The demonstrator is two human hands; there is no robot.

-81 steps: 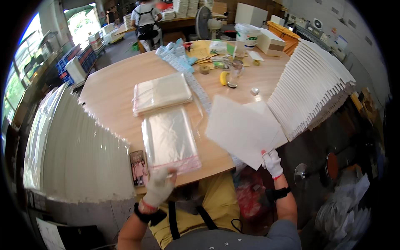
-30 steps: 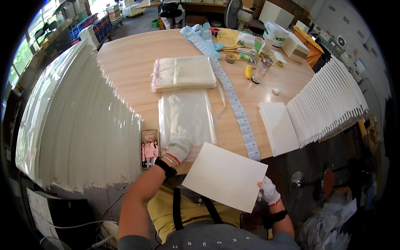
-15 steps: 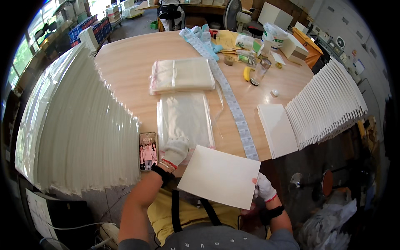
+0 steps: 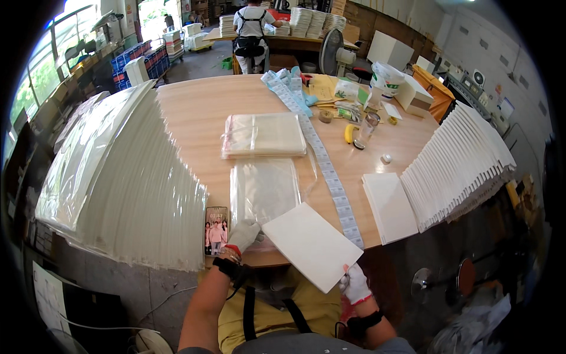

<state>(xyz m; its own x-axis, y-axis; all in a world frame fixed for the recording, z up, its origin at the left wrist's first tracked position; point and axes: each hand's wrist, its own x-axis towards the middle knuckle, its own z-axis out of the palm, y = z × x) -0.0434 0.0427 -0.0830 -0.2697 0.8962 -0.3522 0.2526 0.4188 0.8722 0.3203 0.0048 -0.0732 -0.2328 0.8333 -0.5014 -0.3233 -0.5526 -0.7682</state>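
Observation:
My right hand (image 4: 355,283), in a white glove with a red cuff edge, grips the lower right corner of a thin white rectangular board (image 4: 313,246). The board is tilted over the table's near edge. Its upper left corner reaches the clear plastic bags (image 4: 265,187) lying flat in front of me. At the near end of those bags, my gloved left hand (image 4: 245,235) has its fingers curled on the top bag's edge; the fingertips are partly hidden. A banded bundle of clear bags (image 4: 265,137) lies just beyond. Beside my left hand is a phone (image 4: 216,231) with a lit screen.
Plastic-wrapped boards (image 4: 135,194) stand in a long row at left. On the right are a white board stack (image 4: 390,207) and a leaning row (image 4: 460,165). A label strip (image 4: 331,177) crosses the table. Beyond it are a banana (image 4: 349,134), glass (image 4: 367,130) and tape roll (image 4: 325,116).
The view has tipped up, showing more of the room and a person at the back. The board has turned, its right end dropping toward me. My left hand stays at the bags' near edge.

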